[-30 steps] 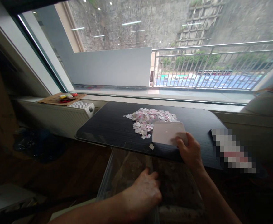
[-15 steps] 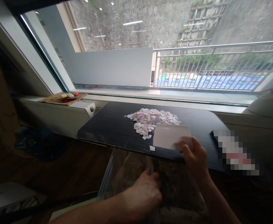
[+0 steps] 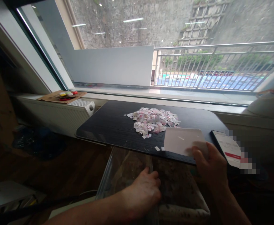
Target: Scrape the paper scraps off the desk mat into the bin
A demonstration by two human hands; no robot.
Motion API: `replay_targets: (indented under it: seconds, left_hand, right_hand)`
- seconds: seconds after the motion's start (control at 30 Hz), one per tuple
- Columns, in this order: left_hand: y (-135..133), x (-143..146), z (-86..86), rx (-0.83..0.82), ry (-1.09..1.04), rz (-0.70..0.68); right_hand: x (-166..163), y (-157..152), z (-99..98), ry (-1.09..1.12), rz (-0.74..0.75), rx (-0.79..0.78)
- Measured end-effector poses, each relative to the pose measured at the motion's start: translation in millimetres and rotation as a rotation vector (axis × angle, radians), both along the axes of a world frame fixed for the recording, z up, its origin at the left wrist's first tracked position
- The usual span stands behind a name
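Observation:
On the black tabletop (image 3: 104,125) lies a heap of small white and pinkish paper pieces (image 3: 153,118). My right hand (image 3: 212,162) is closed on a pale, flat plastic scraper (image 3: 182,140), held by its right end at the table's front edge. Two loose paper pieces lie by the scraper's left edge. Below the table, my left hand (image 3: 145,186) has its fingers curled over the rim of a clear plastic container (image 3: 109,175). Its fingertips are partly hidden. What the container holds is too dark to tell.
A phone-like flat object (image 3: 226,147) lies at the table's right end, partly blurred out. To the left, a radiator (image 3: 57,115) carries cardboard (image 3: 50,97) with small colourful items. A large window with a sill runs behind the table.
My right hand has moved the scraper to the right and slightly towards me, away from the heap. A second loose paper piece now shows beside it. My left hand has stayed in place.

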State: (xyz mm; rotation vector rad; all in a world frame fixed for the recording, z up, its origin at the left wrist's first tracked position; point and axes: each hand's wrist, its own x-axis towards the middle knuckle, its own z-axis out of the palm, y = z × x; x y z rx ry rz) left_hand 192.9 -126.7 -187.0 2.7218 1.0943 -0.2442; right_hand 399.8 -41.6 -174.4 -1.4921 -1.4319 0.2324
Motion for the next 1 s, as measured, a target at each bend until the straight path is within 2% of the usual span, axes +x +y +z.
replay_targets:
  seconds: [0.13, 0.37, 0.57, 0.7, 0.83, 1.0]
  left_hand:
    - [0.2, -0.2, 2.0, -0.019, 0.012, 0.0]
    - [-0.8, -10.3, 7.7, -0.019, 0.013, 0.038]
    - [-1.5, -10.9, 11.5, -0.009, 0.011, 0.035]
    - [-0.8, -11.3, 7.6, 0.021, 0.006, 0.024]
    - [-1.2, -13.6, -2.1, 0.04, -0.026, 0.023]
    - [-2.2, -14.5, -3.9, 0.051, -0.051, 0.016]
  right_hand:
    - [1.8, 0.3, 3.6, 0.013, -0.003, 0.013]
    - [2.1, -10.4, 10.9, 0.138, 0.045, -0.089]
    - [11.1, -6.0, 5.2, 0.174, 0.047, -0.148]
    - [6.4, 5.0, 1.2, 0.151, 0.152, -0.135]
    - [-7.8, 11.1, 3.2, 0.066, 0.214, -0.055]
    - [-5.2, -4.7, 10.2, 0.011, 0.214, -0.075]
